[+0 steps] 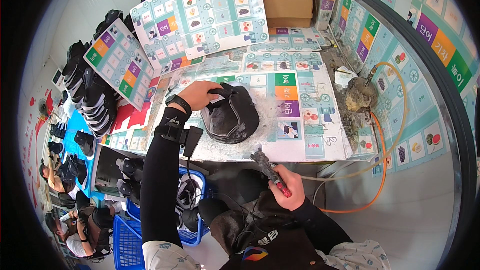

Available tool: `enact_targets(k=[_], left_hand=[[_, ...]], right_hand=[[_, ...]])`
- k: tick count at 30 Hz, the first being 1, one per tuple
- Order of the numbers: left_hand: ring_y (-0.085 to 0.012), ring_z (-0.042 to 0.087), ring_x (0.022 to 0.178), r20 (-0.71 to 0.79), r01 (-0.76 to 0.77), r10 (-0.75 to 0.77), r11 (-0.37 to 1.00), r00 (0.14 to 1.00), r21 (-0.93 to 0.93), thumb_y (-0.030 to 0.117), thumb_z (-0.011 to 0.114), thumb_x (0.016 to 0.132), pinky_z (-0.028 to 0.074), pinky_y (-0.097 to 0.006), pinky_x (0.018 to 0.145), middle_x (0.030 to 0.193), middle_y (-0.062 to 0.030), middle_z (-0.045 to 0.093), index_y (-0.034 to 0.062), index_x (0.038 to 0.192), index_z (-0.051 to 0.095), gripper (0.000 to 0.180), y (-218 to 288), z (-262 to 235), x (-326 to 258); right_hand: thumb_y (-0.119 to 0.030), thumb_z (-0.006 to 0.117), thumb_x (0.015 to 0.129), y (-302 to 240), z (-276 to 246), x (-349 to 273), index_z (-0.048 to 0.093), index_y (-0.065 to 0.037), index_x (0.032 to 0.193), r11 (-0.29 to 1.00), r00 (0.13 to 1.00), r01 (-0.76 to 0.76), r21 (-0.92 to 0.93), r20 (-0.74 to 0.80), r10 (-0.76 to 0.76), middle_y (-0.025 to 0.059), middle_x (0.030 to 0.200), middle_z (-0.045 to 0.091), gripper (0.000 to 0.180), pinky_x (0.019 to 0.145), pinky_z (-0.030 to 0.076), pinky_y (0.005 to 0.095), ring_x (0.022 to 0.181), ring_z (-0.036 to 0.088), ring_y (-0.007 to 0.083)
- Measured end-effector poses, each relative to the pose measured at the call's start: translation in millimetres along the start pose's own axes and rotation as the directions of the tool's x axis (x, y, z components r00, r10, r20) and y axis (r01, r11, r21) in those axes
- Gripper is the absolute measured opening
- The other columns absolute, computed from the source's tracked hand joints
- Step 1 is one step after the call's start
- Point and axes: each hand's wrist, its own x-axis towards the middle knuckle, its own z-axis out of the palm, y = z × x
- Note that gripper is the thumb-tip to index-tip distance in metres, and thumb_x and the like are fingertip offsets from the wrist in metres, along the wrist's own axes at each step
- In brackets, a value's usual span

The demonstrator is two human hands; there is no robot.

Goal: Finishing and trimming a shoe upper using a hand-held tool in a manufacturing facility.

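Observation:
My left hand (pixel 199 96) grips the edge of a black cap (pixel 246 115), its fingers closed round the rim. The cap rests tilted on the board-covered table (pixel 320 142), and its hollow inside with a pale edge band faces me. In my right hand (pixel 290 188) is a spray gun (pixel 267 165), its dark body crusted with residue and a red part near the grip. The gun's tip is below and to the right of the cap, apart from it, by the table's front edge. A dark band and a small device sit on my left wrist.
A residue-crusted pot (pixel 359 95) stands at the right with an orange hose (pixel 382 180) and a clear hose. Printed boards (pixel 220 17) lean at the back. Stacked black caps (pixel 95 102) stand left; blue baskets (pixel 127 245) hold pieces below. Other people (pixel 82 232) sit far left.

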Motion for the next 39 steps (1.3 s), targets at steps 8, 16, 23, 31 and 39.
enact_targets(k=[8,16,23,31,39], left_hand=[[-0.0349,0.074,0.097,0.002,0.017,-0.017,1.000,1.000,0.008,0.014,0.071,0.097,0.056,-0.041,0.089,0.107,-0.0172,0.078,0.0088,0.128,0.072,0.031,2,-1,-2],[-0.0344,0.074,0.100,0.020,0.026,-0.027,1.000,0.999,0.013,0.015,0.069,0.099,0.055,-0.041,0.092,0.109,-0.0166,0.077,0.0082,0.129,0.071,0.031,0,-1,-3],[-0.0342,0.073,0.101,0.030,0.013,-0.013,1.000,0.999,0.004,0.015,0.068,0.099,0.055,-0.040,0.094,0.110,-0.0166,0.077,0.0071,0.129,0.071,0.031,2,0,-1],[-0.0338,0.072,0.103,0.031,0.017,-0.018,1.000,0.999,0.004,0.016,0.067,0.100,0.053,-0.040,0.096,0.112,-0.0154,0.077,0.0076,0.129,0.071,0.030,0,0,-2],[-0.0340,0.072,0.104,0.028,0.001,-0.001,1.000,1.000,0.007,0.016,0.067,0.100,0.053,-0.041,0.097,0.112,-0.0155,0.077,0.0076,0.129,0.071,0.030,-3,2,0]], right_hand=[[-0.006,0.071,0.080,5,5,-2,0.061,-0.001,0.108,1.000,0.999,-0.010,0.012,0.050,0.010,0.0239,0.079,0.061,0.030,0.066,0.049,0.0480,0.076,0.063,0.0479],[-0.004,0.071,0.080,1,13,-1,0.062,-0.001,0.108,1.000,0.995,0.005,0.021,0.104,-0.007,0.0226,0.079,0.061,0.029,0.066,0.049,0.0457,0.077,0.063,0.0469],[-0.003,0.072,0.082,-1,13,-1,0.063,-0.001,0.108,1.000,0.990,0.020,0.015,0.142,-0.022,0.0231,0.078,0.061,0.028,0.065,0.049,0.0447,0.077,0.064,0.0471],[-0.004,0.071,0.081,7,11,-7,0.062,-0.001,0.109,1.000,0.995,-0.015,-0.015,0.095,0.016,0.0245,0.081,0.062,0.030,0.066,0.049,0.0465,0.078,0.063,0.0486],[-0.006,0.071,0.080,7,4,-5,0.061,-0.002,0.107,0.998,0.998,-0.057,-0.034,0.008,0.057,0.0250,0.078,0.061,0.029,0.065,0.049,0.0482,0.077,0.063,0.0489]])
